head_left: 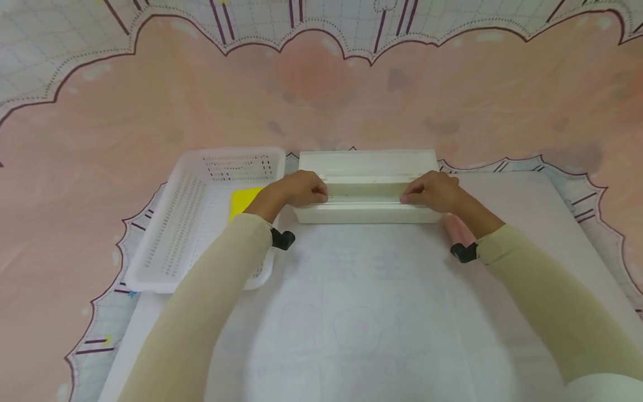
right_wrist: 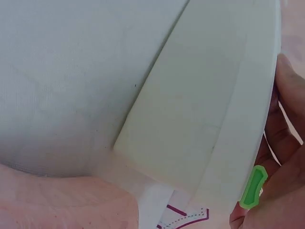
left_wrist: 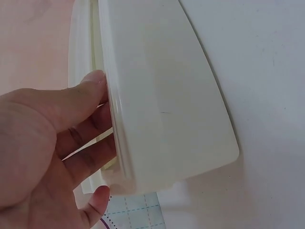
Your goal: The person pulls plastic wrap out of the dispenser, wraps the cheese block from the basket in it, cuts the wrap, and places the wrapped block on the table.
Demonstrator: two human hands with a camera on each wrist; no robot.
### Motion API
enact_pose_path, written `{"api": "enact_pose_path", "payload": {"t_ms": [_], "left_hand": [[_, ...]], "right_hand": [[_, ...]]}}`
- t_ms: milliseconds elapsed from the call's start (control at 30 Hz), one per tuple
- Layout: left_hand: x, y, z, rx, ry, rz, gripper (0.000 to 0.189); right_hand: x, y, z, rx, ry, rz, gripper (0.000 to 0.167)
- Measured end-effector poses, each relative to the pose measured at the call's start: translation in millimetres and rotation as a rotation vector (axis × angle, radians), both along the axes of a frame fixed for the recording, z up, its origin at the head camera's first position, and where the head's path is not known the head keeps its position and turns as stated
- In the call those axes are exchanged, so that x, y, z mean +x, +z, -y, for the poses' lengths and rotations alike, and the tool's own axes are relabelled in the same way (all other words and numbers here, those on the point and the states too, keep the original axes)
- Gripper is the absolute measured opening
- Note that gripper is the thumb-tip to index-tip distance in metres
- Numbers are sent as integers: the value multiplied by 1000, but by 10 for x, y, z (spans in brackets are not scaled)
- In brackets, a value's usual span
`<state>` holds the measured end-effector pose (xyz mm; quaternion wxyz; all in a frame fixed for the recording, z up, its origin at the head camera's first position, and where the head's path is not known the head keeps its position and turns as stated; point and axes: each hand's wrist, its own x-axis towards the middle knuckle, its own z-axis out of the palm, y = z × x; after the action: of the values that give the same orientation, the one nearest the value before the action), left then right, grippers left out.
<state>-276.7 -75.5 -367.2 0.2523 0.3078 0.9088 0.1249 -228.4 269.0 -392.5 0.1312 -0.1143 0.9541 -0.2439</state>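
Observation:
A long white plastic box lies crosswise at the far side of the white surface, its lid tipped back and its inside showing. My left hand pinches the front rim near the left end; in the left wrist view the thumb lies at the edge and the other fingers reach inside. At the right end my right hand grips the same rim, thumb toward the front. Beside that hand, a small green piece shows at the box's end in the right wrist view.
Left of the box stands a white perforated basket with a yellow item in it, partly behind the left wrist. A smooth pink object lies under the right wrist. Patterned cloth surrounds the white surface.

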Motion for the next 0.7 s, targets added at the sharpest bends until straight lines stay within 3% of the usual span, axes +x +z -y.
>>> {"api": "enact_pose_path", "payload": {"t_ms": [200, 467, 700], "left_hand": [[9, -12, 14, 23, 9, -22, 17], [-7, -13, 62, 163, 60, -58, 18], [3, 78, 56, 319, 131, -2, 18]], "right_hand": [[13, -12, 14, -17, -8, 0, 19], [59, -41, 94, -23, -37, -10, 28], [56, -45, 104, -29, -40, -34, 17]]}}
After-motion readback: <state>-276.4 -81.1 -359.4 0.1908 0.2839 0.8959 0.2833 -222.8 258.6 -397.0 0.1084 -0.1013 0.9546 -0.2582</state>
